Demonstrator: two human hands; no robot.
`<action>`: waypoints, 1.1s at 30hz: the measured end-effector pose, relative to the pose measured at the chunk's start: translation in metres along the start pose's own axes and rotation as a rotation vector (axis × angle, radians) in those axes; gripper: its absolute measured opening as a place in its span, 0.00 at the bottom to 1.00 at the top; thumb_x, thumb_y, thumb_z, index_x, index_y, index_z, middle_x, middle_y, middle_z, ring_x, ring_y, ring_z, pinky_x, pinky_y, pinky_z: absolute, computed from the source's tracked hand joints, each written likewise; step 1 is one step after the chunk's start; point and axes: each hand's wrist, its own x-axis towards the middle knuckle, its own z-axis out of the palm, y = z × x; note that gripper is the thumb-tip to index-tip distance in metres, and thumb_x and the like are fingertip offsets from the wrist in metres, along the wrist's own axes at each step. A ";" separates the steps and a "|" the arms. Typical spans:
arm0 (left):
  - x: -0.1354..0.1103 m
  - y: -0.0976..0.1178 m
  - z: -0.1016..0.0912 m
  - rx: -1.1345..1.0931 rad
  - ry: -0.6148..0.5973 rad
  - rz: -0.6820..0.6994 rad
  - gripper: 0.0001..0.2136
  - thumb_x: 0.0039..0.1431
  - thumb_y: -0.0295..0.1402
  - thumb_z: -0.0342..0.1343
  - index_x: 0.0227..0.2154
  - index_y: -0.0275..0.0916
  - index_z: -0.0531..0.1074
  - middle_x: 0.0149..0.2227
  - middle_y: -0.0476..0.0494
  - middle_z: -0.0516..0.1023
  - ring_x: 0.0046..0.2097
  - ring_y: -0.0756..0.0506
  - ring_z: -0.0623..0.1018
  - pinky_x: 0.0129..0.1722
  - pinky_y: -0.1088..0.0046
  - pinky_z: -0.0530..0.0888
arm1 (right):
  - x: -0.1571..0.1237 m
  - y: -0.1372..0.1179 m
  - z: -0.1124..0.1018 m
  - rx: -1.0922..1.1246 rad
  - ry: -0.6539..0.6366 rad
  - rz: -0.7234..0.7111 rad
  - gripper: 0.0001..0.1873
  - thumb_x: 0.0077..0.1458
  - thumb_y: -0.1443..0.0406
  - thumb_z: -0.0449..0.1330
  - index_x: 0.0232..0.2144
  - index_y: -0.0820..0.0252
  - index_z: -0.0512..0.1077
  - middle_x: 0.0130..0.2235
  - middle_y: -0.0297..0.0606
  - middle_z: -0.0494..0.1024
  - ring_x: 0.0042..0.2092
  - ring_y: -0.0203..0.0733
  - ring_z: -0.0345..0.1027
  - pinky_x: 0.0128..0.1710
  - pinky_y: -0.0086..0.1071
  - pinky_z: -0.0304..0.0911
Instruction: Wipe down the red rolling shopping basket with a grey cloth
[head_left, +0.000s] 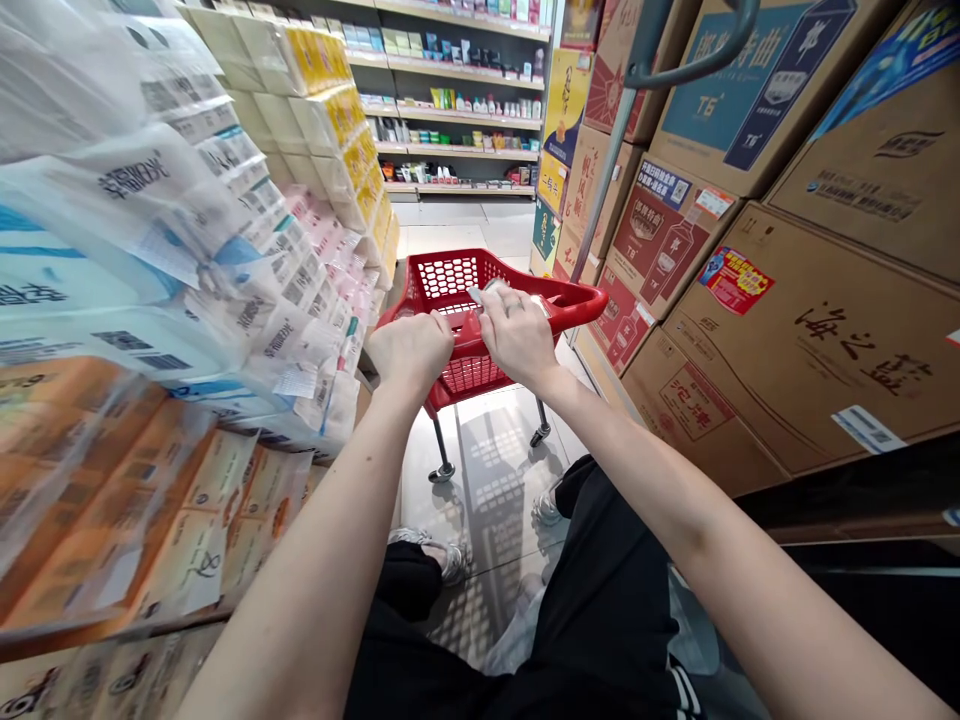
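Note:
A red plastic shopping cart [469, 378] on thin legs with casters stands in front of me in the aisle. My left hand [411, 352] is closed in a fist over the left part of its handle. Farther right, my right hand [521, 332] lies over the middle of the handle, fingers bent around it, with a ring on one finger. A small pale object [495, 286] shows just beyond the right fingers; its kind is not clear. Between my arms, the cart's mesh basket is partly hidden by my hands.
Plastic-wrapped tissue packs [300, 110] are piled high along the left. Stacked cardboard cartons [832, 330] line the right, with a grey metal pole [611, 170] before them. Shelves of small bottles and boxes [465, 105] close the far end. Tiled floor [495, 500] runs between.

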 end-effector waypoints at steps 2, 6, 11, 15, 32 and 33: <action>-0.001 0.000 0.001 0.010 0.003 0.004 0.32 0.65 0.40 0.30 0.41 0.27 0.79 0.39 0.23 0.80 0.44 0.31 0.79 0.39 0.59 0.69 | 0.013 -0.003 -0.001 0.012 -0.051 -0.005 0.24 0.68 0.61 0.43 0.58 0.63 0.67 0.57 0.52 0.70 0.58 0.55 0.60 0.59 0.48 0.55; -0.005 -0.002 0.001 0.043 -0.004 0.036 0.32 0.66 0.40 0.29 0.40 0.27 0.80 0.38 0.23 0.81 0.44 0.32 0.79 0.40 0.59 0.69 | 0.043 0.006 -0.003 0.068 -0.177 0.015 0.21 0.67 0.61 0.43 0.47 0.62 0.74 0.50 0.48 0.76 0.51 0.51 0.67 0.51 0.40 0.60; -0.014 -0.007 -0.008 0.043 -0.076 0.206 0.33 0.66 0.42 0.28 0.37 0.30 0.81 0.37 0.26 0.81 0.44 0.32 0.79 0.42 0.59 0.69 | 0.062 0.020 -0.002 0.140 -0.283 0.006 0.21 0.65 0.61 0.44 0.37 0.60 0.77 0.44 0.42 0.80 0.45 0.46 0.70 0.44 0.34 0.59; 0.001 -0.028 -0.013 -0.057 -0.223 0.274 0.32 0.65 0.46 0.31 0.32 0.35 0.80 0.37 0.31 0.82 0.42 0.35 0.79 0.42 0.62 0.69 | 0.058 0.025 -0.004 0.144 -0.254 -0.033 0.21 0.65 0.61 0.44 0.36 0.59 0.76 0.43 0.40 0.80 0.44 0.44 0.69 0.41 0.32 0.57; -0.001 -0.048 0.012 -0.689 -0.097 0.149 0.27 0.63 0.41 0.32 0.21 0.39 0.74 0.22 0.43 0.74 0.30 0.45 0.73 0.34 0.70 0.68 | -0.011 -0.024 0.002 0.012 0.022 -0.116 0.23 0.69 0.62 0.42 0.50 0.59 0.74 0.56 0.46 0.73 0.60 0.52 0.58 0.60 0.44 0.51; -0.001 -0.047 0.013 -0.711 -0.092 0.140 0.27 0.64 0.41 0.32 0.23 0.39 0.75 0.22 0.43 0.73 0.30 0.45 0.73 0.34 0.70 0.68 | -0.011 -0.028 0.003 -0.001 0.003 -0.122 0.23 0.69 0.61 0.42 0.49 0.59 0.75 0.55 0.47 0.74 0.60 0.52 0.59 0.60 0.44 0.51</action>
